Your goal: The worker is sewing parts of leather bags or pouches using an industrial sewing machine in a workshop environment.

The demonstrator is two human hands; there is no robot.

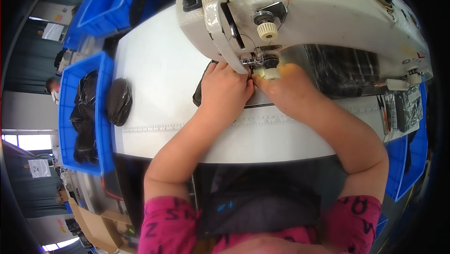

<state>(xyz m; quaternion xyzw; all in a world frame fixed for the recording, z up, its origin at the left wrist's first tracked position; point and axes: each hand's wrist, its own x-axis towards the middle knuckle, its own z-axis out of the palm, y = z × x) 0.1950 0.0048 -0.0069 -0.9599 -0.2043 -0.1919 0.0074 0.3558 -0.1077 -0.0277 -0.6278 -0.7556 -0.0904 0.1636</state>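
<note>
Seemingly guiding cloth [198, 93] under machine [318, 17] with left hand [226, 85] and right hand [287, 88]. Cannot tell whether pinched. Next, probably feed evenly.

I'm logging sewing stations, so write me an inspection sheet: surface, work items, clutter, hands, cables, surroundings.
Surface: white table, ruler along its near side.
Work items: dark fabric at the sewing machine.
Clutter: dark bundle near the table's left edge; slim tools at right.
Hands: left hand on the fabric; right hand close beside it; grips unclear.
Cables: nothing seen.
Surroundings: blue bin of dark pieces at left; another blue bin at right.
</note>
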